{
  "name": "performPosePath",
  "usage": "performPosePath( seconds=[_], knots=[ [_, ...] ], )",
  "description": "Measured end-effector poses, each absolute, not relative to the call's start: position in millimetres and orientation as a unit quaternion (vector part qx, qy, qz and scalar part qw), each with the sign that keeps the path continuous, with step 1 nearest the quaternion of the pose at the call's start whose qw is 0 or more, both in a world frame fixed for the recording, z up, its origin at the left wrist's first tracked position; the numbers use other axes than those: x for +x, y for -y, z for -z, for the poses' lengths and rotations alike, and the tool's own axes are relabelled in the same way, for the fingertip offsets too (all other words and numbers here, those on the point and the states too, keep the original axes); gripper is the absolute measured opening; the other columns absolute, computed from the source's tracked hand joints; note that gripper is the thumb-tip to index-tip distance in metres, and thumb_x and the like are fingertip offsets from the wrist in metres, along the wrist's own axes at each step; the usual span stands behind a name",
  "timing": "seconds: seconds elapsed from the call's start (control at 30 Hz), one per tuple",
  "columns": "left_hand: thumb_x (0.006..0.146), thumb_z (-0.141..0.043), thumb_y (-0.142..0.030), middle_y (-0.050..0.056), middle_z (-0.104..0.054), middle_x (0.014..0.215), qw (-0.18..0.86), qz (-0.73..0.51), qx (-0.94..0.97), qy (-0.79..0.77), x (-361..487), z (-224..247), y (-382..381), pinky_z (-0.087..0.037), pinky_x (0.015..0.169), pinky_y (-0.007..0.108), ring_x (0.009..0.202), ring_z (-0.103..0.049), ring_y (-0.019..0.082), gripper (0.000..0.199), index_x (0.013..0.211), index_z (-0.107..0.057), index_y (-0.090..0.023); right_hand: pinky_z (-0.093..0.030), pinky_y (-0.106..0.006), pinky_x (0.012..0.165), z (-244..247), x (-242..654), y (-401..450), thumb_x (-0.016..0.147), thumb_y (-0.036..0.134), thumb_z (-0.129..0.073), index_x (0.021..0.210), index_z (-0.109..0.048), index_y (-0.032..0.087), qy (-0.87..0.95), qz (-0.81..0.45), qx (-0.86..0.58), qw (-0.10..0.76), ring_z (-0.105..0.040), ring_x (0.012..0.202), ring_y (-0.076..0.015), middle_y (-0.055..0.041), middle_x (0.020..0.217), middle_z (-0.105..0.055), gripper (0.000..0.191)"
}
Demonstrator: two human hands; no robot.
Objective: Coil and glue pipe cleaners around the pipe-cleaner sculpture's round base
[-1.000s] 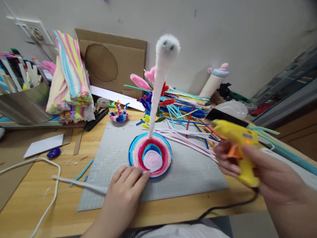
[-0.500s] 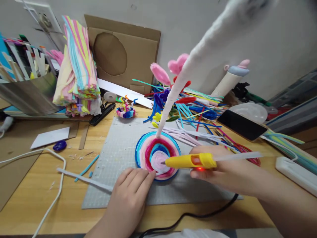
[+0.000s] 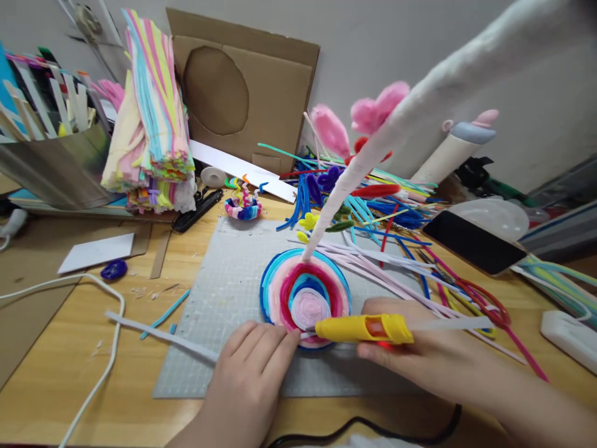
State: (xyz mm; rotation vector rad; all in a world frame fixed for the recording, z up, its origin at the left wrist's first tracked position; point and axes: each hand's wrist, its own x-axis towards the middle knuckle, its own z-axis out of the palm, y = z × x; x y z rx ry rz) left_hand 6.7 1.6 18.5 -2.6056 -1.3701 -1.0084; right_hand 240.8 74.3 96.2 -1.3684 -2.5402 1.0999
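Note:
A round base (image 3: pixel 270 292) with coloured rings of pipe cleaner, blue at the rim and pale pink in the middle, lies on the grey cutting mat (image 3: pixel 209 292). From its back edge rises a thick white wrapped stem (image 3: pixel 347 183), leaning right. My left hand (image 3: pixel 249 373) rests at the base's front left edge, its fingers closed on a pale pipe cleaner (image 3: pixel 181 343). One end trails left; the other lies against the inner rings. My right hand (image 3: pixel 424 351) grips a yellow glue gun (image 3: pixel 359 328), its tip at the lower edge of the pale centre, near my left fingertips.
Pink, red, purple and yellow pipe-cleaner flowers (image 3: pixel 329 127) show around the stem. Behind lie loose pipe cleaners (image 3: pixel 396 214), a phone (image 3: pixel 471 242) and red-handled scissors (image 3: pixel 485 302). Bundled pipe cleaners (image 3: pixel 153 112) and a metal pot (image 3: pixel 69 171) stand left. A black cord (image 3: pixel 373 425) runs in front.
The glue gun's tip has moved from the right of the pale centre to its lower edge, closer to my left fingertips. The view has shifted slightly.

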Motion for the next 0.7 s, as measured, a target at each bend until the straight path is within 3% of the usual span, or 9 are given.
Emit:
performPosePath(
  seconds=[0.7],
  knots=[
    [0.089,-0.04,-0.006,0.009,-0.069,0.097,0.023,0.328,-0.837,0.438,6.3,-19.2,-5.0,-0.041,0.085,0.035,0.091,-0.058,0.02,0.03,0.105,-0.065,-0.01,-0.038,-0.023,0.049,-91.3,241.5,-78.5,0.085,0.043,-0.057,0.068,-0.054,0.023,0.85,-0.315,-0.421,0.043,-0.054,0.056,-0.0136,0.0021,0.066,-0.059,0.027]
  ],
)
